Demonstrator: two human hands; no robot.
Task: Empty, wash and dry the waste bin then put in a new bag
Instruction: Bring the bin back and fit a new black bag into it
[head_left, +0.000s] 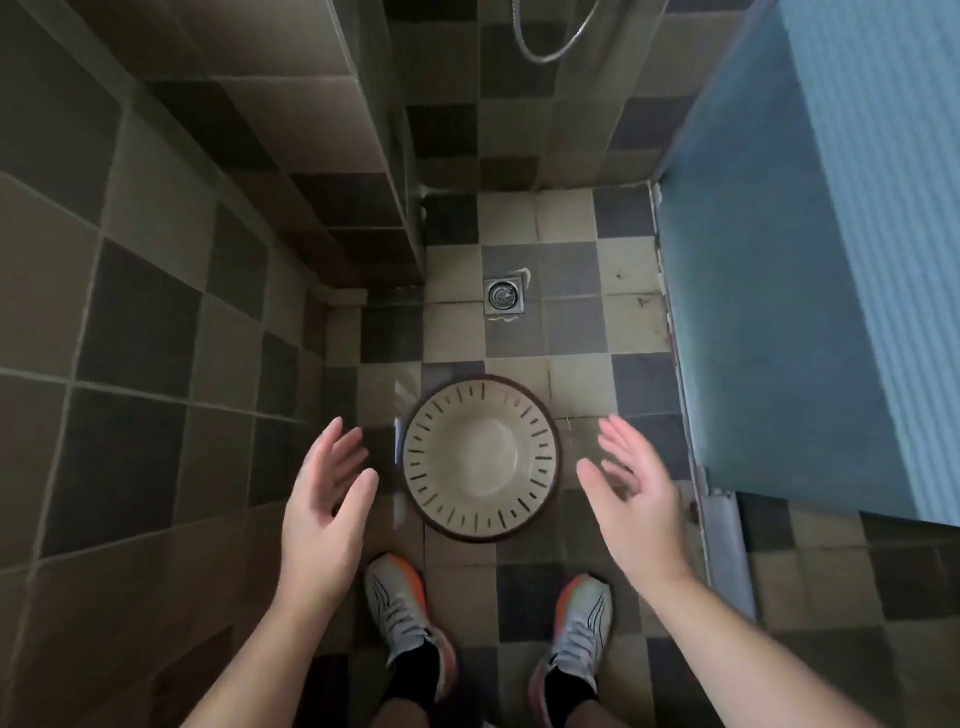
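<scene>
Head view shows the waste bin (480, 457) standing empty on the floor (576, 327); left hand (324, 493) and right hand (631, 491) hover spread on either side, holding nothing. Washing seems the step in hand; next, both must clasp its rim.

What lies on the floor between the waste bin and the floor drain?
Nothing: the head view shows only bare checkered floor tiles between the waste bin and floor drain.

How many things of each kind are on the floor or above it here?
Waste bin: 1
Floor drain: 1
Shoes, left and right: 2
Hands, left hand and right hand: 2
Shower hose: 1
Total: 7
</scene>
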